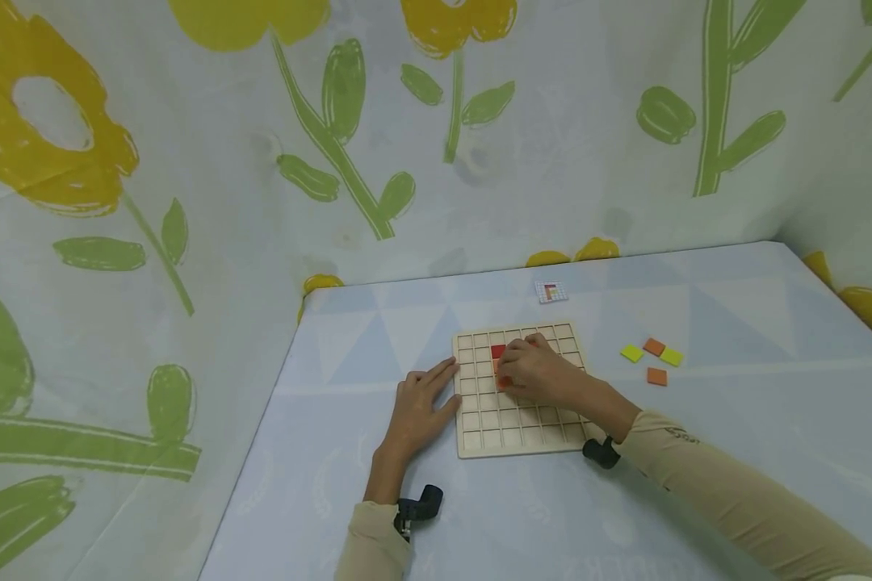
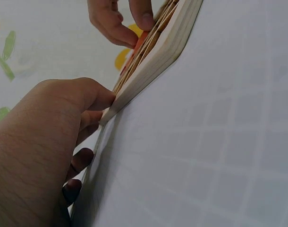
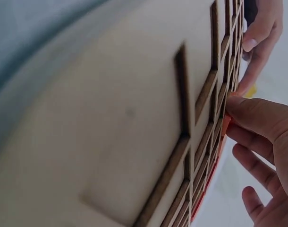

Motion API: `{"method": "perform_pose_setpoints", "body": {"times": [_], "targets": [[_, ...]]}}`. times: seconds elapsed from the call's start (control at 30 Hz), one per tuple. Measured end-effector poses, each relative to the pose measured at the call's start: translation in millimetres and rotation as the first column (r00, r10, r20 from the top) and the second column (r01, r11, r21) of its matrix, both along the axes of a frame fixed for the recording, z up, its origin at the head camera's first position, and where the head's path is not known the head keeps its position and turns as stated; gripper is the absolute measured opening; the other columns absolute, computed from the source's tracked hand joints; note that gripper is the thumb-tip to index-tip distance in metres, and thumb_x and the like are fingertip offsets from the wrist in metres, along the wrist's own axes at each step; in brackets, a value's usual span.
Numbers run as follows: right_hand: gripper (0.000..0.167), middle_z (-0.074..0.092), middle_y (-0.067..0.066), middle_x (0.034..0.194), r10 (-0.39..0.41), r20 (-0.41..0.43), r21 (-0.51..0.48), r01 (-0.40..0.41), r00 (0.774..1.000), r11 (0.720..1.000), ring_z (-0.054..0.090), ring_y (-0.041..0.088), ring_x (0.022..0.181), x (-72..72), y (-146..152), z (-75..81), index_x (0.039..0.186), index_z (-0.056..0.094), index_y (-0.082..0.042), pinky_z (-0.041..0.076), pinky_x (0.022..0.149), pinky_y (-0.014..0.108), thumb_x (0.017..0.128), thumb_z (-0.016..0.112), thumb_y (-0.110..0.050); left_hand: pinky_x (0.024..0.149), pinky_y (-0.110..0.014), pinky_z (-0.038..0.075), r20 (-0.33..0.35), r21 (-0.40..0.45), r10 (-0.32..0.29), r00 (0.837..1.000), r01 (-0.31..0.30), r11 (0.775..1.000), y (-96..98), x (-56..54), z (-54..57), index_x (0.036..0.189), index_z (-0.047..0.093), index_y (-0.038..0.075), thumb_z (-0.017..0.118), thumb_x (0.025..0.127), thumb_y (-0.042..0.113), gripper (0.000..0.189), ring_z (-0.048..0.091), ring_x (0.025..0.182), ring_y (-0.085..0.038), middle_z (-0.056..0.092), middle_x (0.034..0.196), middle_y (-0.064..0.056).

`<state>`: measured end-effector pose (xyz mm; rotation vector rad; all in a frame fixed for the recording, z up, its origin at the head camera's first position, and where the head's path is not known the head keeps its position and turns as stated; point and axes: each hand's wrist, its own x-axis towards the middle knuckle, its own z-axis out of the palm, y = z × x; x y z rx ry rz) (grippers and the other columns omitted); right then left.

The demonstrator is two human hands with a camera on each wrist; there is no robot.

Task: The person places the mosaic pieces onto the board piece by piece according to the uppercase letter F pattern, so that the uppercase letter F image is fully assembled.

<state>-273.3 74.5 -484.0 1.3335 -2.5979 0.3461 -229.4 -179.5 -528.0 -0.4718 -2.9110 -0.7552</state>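
Note:
A square wooden grid board (image 1: 480, 442) lies on the table. Along its left edge rests my left hand (image 1: 419, 407), fingers extended, with thumb and fingertips touching the rim; the left wrist view shows the thumb (image 2: 104, 97) against the board's side. My right hand (image 1: 541, 371) is over the board's middle, pinching an orange square tile (image 2: 142, 37) low at the grid between thumb and fingers. A red tile (image 1: 498, 351) sits in a cell beyond that hand, with more orange beneath the fingers. The right hand hides part of the inlaid tiles.
To the right of the board lie loose tiles: orange ones (image 1: 657, 377) and yellow ones (image 1: 631, 353). A small pattern card (image 1: 551, 292) with a coloured grid lies behind the board. A flower-printed curtain (image 1: 538, 177) hangs along the table's back edge.

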Motion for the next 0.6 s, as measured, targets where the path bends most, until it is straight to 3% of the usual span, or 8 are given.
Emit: {"method": "perform_pose_setpoints", "body": {"times": [0.13,0.4,0.6], "targets": [[0.019,0.072,-0.003,0.097,-0.002,-0.017,0.002,0.003,1.0,1.0,0.06,0.022,0.102,0.5,1,-1.5,0.091,0.077,-0.015,0.042,0.09,0.051,0.079,0.087,-0.025,0.096,-0.044,0.037,0.003,-0.009,0.004,1.0,-0.004,1.0,0.6,-0.1,-0.7,0.149,0.051,0.024,0.058,0.097,0.039,0.054,0.048,0.112,-0.018,0.041,0.155,0.014],[0.016,0.073,-0.003,0.099,-0.008,0.027,-0.131,0.011,1.0,0.991,0.06,0.023,0.103,5.3,12,6.5,0.096,0.078,-0.015,0.04,0.092,0.053,0.082,0.084,-0.02,0.097,-0.046,0.037,0.004,-0.018,0.003,1.0,-0.003,1.0,0.6,-0.2,-0.3,0.149,0.051,0.023,0.057,0.098,0.039,0.054,0.048,0.114,-0.02,0.041,0.155,0.014],[0.01,0.073,-0.002,0.103,-0.011,0.046,-0.038,0.013,0.999,0.999,0.061,0.023,0.106,11.1,15,6.7,0.095,0.077,-0.016,0.04,0.095,0.055,0.086,0.079,-0.019,0.096,-0.045,0.036,0.006,-0.007,0.0,1.0,0.0,1.0,0.5,-1.7,-1.1,0.149,0.051,0.023,0.058,0.097,0.038,0.054,0.048,0.113,-0.019,0.041,0.155,0.013]]}}
